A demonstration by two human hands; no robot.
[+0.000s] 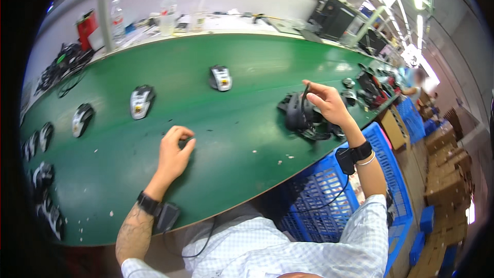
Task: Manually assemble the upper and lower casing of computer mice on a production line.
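Note:
My left hand (174, 152) rests on the green conveyor belt (231, 139), fingers curled over a small dark object that is mostly hidden. My right hand (325, 104) is raised at the belt's right side, pinching a thin black cable between thumb and finger. Just below and left of that hand lies a heap of black computer mice with cables (302, 117). Two upturned mice with white undersides lie further up the belt, one at the centre (221, 77) and one to the left (141, 101).
More mice (81, 119) line the belt's left edge. A blue plastic crate (329, 195) stands under my right arm. Bottles (167, 13), a red object (86, 28) and cables sit on the far bench. Cardboard boxes (445, 175) are stacked at right, where another person stands.

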